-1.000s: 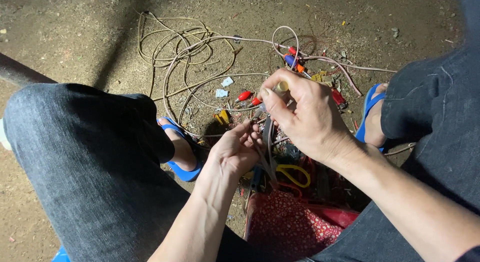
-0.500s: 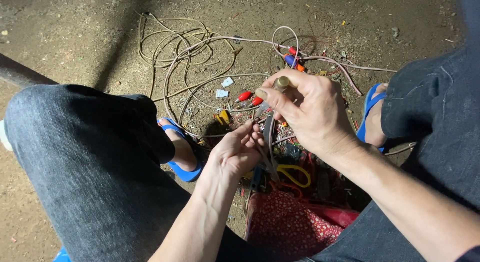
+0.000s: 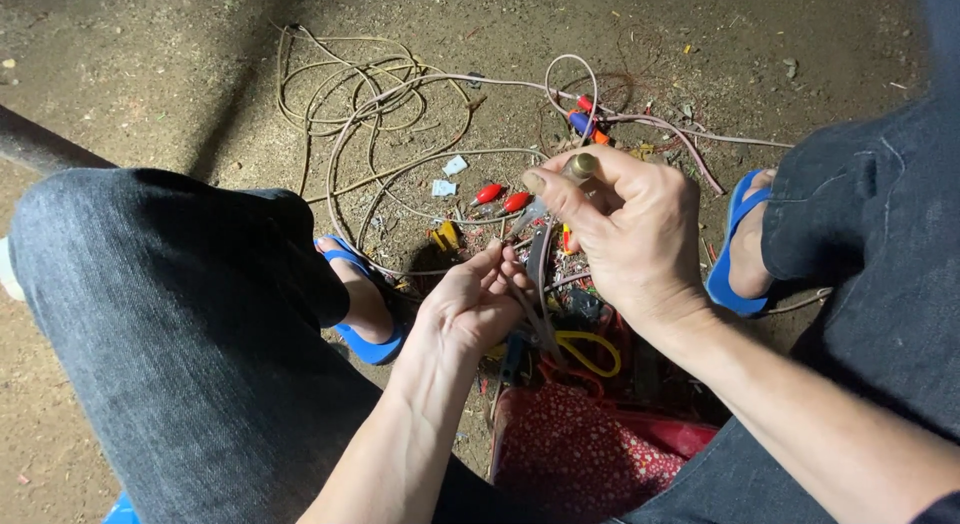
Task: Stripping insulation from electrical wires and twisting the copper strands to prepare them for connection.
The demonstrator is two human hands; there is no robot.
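My right hand [image 3: 625, 229] is closed around a small tool with a rounded brown handle end [image 3: 582, 165], its metal tip pointing down toward my left hand. My left hand [image 3: 478, 299] pinches thin grey wires [image 3: 535, 304] that run up to the tool. Both hands hover between my knees, above a heap of tools on the ground. Just beyond my fingers lie two red-capped connectors [image 3: 503, 197].
A tangle of pale cable [image 3: 370, 104] spreads over the dirt ahead. Yellow-handled scissors [image 3: 588, 350] and a red patterned cloth [image 3: 590, 454] lie below my hands. My feet in blue sandals [image 3: 365, 334] sit at either side, with my jeans-clad knees framing the space.
My right hand has shifted slightly up and left, bringing the tool's handle end into view. My left hand keeps its pinch on the wires.
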